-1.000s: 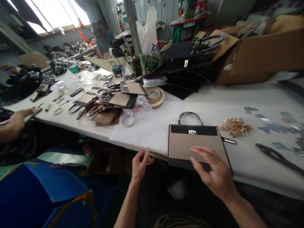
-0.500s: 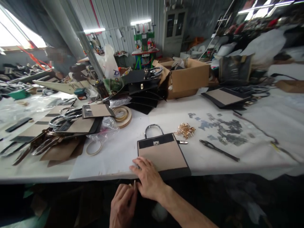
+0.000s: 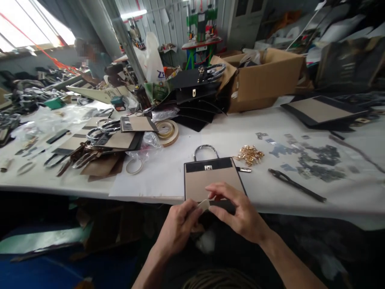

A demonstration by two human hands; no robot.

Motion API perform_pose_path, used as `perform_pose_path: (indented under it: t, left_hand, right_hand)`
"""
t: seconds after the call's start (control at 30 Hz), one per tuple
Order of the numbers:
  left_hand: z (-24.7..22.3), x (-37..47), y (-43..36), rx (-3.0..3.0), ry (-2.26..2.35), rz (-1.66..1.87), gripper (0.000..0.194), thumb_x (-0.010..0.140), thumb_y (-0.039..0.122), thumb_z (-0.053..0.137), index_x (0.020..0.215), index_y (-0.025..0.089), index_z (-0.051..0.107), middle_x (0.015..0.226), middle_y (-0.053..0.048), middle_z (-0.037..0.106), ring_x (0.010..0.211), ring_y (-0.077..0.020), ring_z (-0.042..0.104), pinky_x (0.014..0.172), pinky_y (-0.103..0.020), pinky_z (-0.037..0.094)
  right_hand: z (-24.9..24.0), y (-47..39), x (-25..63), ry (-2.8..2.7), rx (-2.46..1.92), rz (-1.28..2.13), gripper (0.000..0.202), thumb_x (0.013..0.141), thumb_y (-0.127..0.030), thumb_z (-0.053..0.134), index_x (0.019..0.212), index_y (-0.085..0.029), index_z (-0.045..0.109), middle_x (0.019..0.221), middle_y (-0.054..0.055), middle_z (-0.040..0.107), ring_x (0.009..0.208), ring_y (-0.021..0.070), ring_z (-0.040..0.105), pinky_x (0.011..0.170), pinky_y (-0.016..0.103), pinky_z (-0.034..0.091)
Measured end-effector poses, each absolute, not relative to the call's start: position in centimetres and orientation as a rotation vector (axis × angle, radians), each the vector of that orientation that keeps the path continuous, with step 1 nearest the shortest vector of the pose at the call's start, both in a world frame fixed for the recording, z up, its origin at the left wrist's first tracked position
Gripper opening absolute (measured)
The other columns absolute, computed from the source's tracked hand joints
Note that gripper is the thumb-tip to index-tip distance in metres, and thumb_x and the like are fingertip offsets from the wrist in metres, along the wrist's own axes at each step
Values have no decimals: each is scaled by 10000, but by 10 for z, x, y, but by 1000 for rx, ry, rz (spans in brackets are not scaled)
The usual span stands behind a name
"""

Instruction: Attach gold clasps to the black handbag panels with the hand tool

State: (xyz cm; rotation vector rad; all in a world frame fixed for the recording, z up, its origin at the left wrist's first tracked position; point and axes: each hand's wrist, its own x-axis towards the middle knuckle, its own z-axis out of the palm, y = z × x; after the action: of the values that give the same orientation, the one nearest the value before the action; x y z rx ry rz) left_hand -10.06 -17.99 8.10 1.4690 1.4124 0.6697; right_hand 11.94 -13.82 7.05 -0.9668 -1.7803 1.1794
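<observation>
My left hand [image 3: 179,224] pinches a small pale piece [image 3: 204,205] in front of the table's near edge. Close to the piece's right side is my right hand [image 3: 237,208], its thumb and fingers apart. Just beyond both hands lies a beige and black bag panel [image 3: 210,179] with a looped handle [image 3: 206,147] at its far side and a small metal plate [image 3: 208,167] on its black band. A strap with a metal tip [image 3: 244,169] sticks out to the panel's right.
Gold fasteners [image 3: 250,155], flat metal plates [image 3: 323,160] and a dark tool [image 3: 296,185] lie on the white table [image 3: 261,200] at right. Stacked panels [image 3: 117,140] and tape rolls [image 3: 168,133] are at left. Behind stands a cardboard box [image 3: 267,82]. A person [image 3: 94,60] is far left.
My right hand has come off the panel and opened beside the pale piece. My left hand has risen towards the table edge, and the piece now shows clearly. The view has shifted.
</observation>
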Motion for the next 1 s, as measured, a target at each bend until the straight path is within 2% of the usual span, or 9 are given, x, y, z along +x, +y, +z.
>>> perform_pose_path:
  t: [0.07, 0.1, 0.23, 0.3, 0.43, 0.53, 0.67, 0.83, 1.0]
  left_hand:
    - [90, -91, -174, 1557, 1340, 601, 355, 1028, 463, 516, 810, 209, 634, 677, 7, 623, 612, -137, 530, 605, -233, 370]
    - [93, -88, -171, 1597, 1301, 573, 341, 1032, 451, 507, 834, 214, 652, 690, 3, 630, 618, -143, 539, 612, -237, 371]
    - [101, -77, -162, 1710, 1207, 492, 308, 1043, 412, 474, 897, 246, 689, 724, -22, 657, 621, -172, 569, 614, -258, 368]
    - [102, -73, -160, 1787, 1198, 457, 283, 1035, 378, 481, 887, 257, 690, 723, -31, 663, 626, -186, 586, 616, -267, 374]
    - [100, -66, -161, 2021, 1187, 350, 221, 1002, 253, 487, 906, 253, 686, 791, -49, 704, 664, -207, 625, 628, -278, 392]
    - [101, -60, -164, 2166, 1159, 208, 175, 968, 187, 502, 900, 244, 653, 811, -52, 710, 666, -215, 642, 613, -282, 406]
    - [102, -55, -169, 2210, 1231, 156, 125, 925, 174, 552, 843, 222, 634, 758, -68, 702, 615, -226, 656, 588, -294, 445]
    - [94, -53, -174, 2146, 1334, 207, 212, 959, 236, 534, 766, 213, 619, 643, -57, 644, 543, -225, 651, 560, -299, 477]
    - [95, -52, -176, 2228, 1316, 97, 150, 848, 96, 550, 841, 216, 639, 742, -81, 720, 571, -252, 674, 524, -299, 444]
  right_hand:
    - [78, -141, 126, -1899, -929, 1149, 465, 920, -314, 736, 1362, -252, 607, 1239, 81, 682, 1084, 205, 677, 973, 359, 587]
    - [81, -141, 129, -1958, -927, 1128, 455, 920, -308, 743, 1354, -253, 616, 1245, 79, 687, 1103, 208, 676, 988, 359, 581]
    - [83, -143, 144, -2112, -977, 1047, 211, 998, -244, 636, 1197, -248, 708, 1065, 38, 747, 979, 175, 712, 905, 299, 590]
    - [83, -144, 151, -2164, -1008, 1000, 189, 1013, -214, 598, 1150, -252, 722, 1004, 26, 749, 916, 164, 715, 849, 277, 586]
    - [87, -150, 157, -2353, -1091, 860, 145, 992, -204, 628, 1111, -235, 704, 1002, 34, 737, 921, 190, 708, 829, 297, 559]
    - [86, -157, 156, -2521, -1168, 731, 43, 969, -188, 653, 989, -212, 682, 907, 20, 716, 828, 202, 700, 728, 305, 514]
    - [75, -165, 155, -2636, -1163, 566, 132, 966, -143, 627, 858, -219, 625, 803, -5, 674, 706, 190, 665, 630, 318, 418]
    - [64, -167, 158, -2659, -1081, 453, 174, 973, -131, 580, 835, -234, 593, 801, -10, 658, 676, 183, 629, 613, 335, 357]
    - [67, -168, 162, -2668, -1075, 493, 188, 993, -153, 564, 822, -230, 577, 801, -2, 650, 675, 186, 609, 618, 341, 346]
